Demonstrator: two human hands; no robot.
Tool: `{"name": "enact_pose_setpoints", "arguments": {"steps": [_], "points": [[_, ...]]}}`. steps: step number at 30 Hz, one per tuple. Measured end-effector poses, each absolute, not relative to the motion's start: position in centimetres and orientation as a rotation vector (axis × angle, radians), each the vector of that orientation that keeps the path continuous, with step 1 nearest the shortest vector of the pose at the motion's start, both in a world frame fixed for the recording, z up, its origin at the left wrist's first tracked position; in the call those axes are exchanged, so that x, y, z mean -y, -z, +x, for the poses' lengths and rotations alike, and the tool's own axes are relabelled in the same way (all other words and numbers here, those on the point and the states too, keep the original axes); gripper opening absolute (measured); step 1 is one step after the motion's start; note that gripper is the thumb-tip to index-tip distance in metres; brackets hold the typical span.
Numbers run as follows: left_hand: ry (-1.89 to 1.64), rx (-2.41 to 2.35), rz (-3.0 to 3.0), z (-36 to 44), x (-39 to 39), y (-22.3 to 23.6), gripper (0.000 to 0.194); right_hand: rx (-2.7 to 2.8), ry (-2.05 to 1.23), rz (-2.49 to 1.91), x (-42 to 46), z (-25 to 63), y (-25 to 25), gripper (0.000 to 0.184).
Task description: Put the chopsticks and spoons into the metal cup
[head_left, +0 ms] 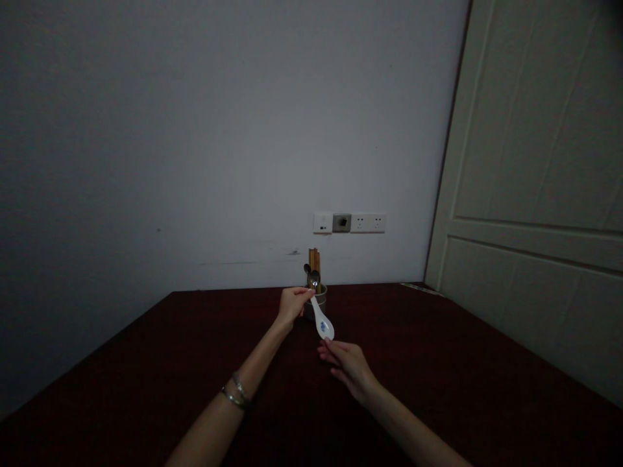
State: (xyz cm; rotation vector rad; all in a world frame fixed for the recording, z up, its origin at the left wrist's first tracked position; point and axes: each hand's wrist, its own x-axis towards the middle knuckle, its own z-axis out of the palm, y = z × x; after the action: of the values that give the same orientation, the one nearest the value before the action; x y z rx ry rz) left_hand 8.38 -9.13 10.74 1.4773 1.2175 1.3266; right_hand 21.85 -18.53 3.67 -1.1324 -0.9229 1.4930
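Note:
A white soup spoon (324,325) with a small blue pattern in its bowl hangs tilted above the table, bowl end toward me. My left hand (293,303) is closed on the tip of its handle. My right hand (348,363) is at the bowl end, its thumb and fingers closed at the rim while the other fingers are loosely bent. Right behind the spoon stands a utensil holder (320,301), partly hidden by my left hand and the spoon. Wooden chopsticks (315,259) and metal spoons (314,278) stick up out of it.
The dark red table (195,350) reaches back to a grey wall (219,130) with a row of sockets (368,224). At the right stands a pale panelled door (535,194). A thin flat strip (421,289) lies at the table's back right edge.

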Motion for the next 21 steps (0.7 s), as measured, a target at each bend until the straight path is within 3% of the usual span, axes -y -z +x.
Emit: {"name": "enact_pose_setpoints", "arguments": {"steps": [13,21], "points": [[-0.927,-1.228,1.599,8.2,9.1,-10.3,0.019,0.909,-1.080,-1.210,13.2,27.0,-3.0,0.030],[-0.647,-1.104,1.623,7.5,8.6,-7.9,0.025,1.378,-0.509,-1.232,9.7,28.5,-7.6,0.037]]}}
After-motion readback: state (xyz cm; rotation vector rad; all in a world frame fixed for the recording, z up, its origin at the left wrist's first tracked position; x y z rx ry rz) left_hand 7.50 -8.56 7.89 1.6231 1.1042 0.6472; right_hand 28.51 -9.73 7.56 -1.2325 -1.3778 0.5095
